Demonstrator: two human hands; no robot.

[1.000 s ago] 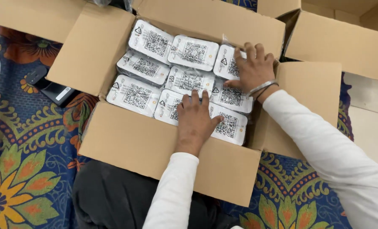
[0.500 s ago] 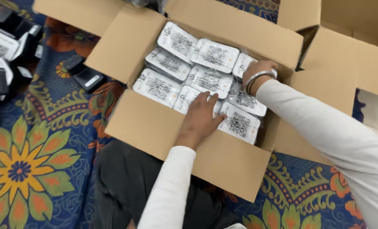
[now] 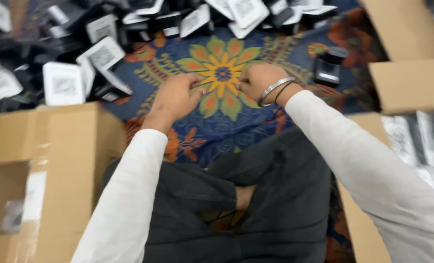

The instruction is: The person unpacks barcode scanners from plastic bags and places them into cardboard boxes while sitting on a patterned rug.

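Since half a second ago both hands have left the carton of white-labelled packs; the view has swung left, and that carton (image 3: 416, 146) now sits at 3 o'clock, its packs showing only as a blurred strip.

Left hand (image 3: 175, 97): over the patterned rug (image 3: 221, 122), fingers curled loosely downward, nothing visibly in its grasp. Right hand (image 3: 260, 82): just beside it, at 12 o'clock from the crossed legs, fingers bent toward the yellow flower motif (image 3: 222, 73); a metal bangle (image 3: 274, 88) on the wrist. Whether it pinches anything, I cannot tell; the frame is blurred. Both appear empty.

Loose pile of small black units with white labels (image 3: 80, 63) runs from 9 to 12 o'clock, near but apart from the hands. One lone black unit (image 3: 330, 68) stands at 1 o'clock. Another cardboard box (image 3: 41, 180) at 8 o'clock.

Judgement: packing has paused and the hands are turned toward the loose stock, with none yet picked up.
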